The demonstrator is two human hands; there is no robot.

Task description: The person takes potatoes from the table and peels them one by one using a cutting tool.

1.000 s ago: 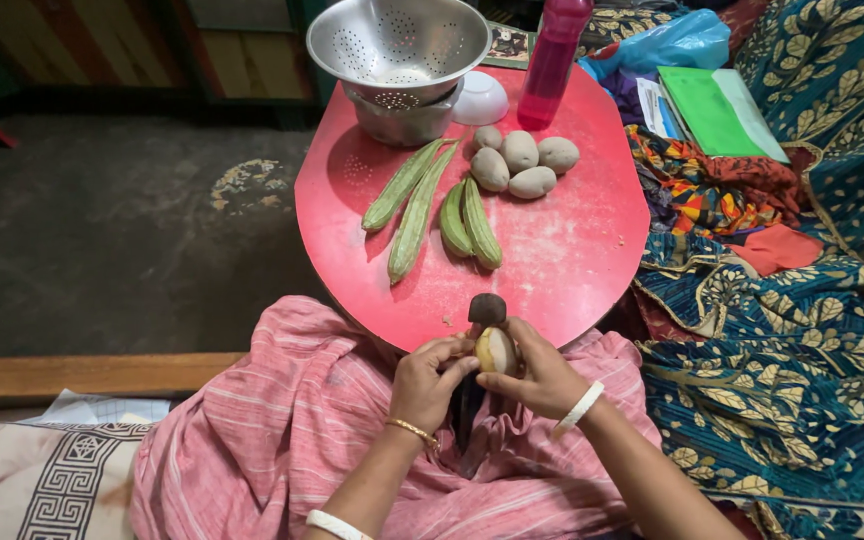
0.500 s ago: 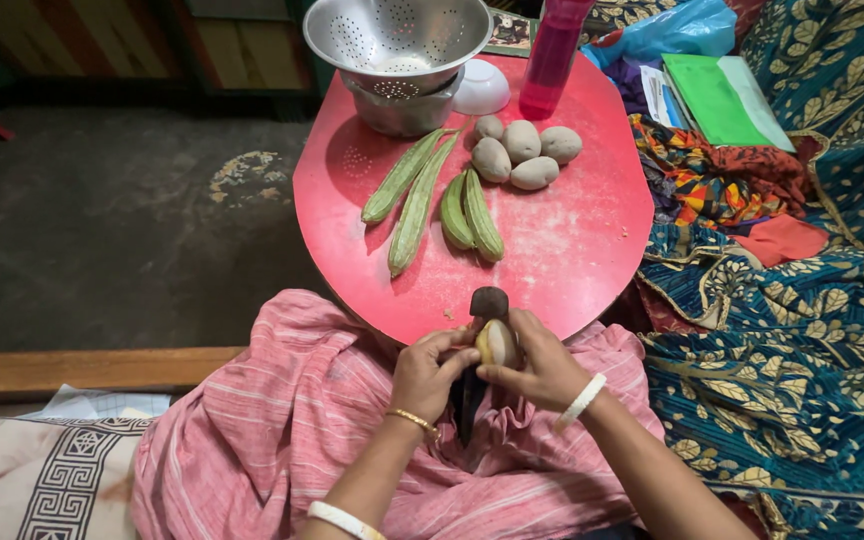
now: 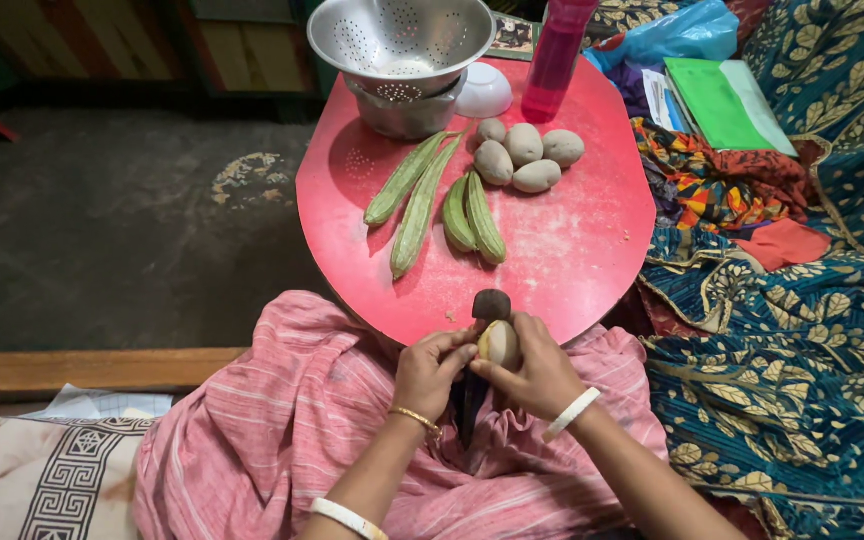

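Both of my hands hold a partly peeled potato (image 3: 499, 343) over my lap. My left hand (image 3: 428, 376) grips its left side and my right hand (image 3: 537, 375) wraps its right side. The potato rests against an upright dark blade (image 3: 472, 400) with a rounded dark top (image 3: 491, 304), standing between my knees at the near edge of the round red table (image 3: 572, 250). On the table lie several unpeeled potatoes (image 3: 525, 158) and several long green ridged gourds (image 3: 430, 198).
A steel colander (image 3: 402, 40) sits on a steel pot at the table's far edge, beside a white bowl (image 3: 483, 92) and a pink bottle (image 3: 555, 60). Patterned blue and multicoloured cloths, a green folder (image 3: 722, 108) and a blue bag lie to the right. Dark floor lies left.
The potato has turned slightly in my hands against the blade. The view has shifted a little; nothing on the table has moved.
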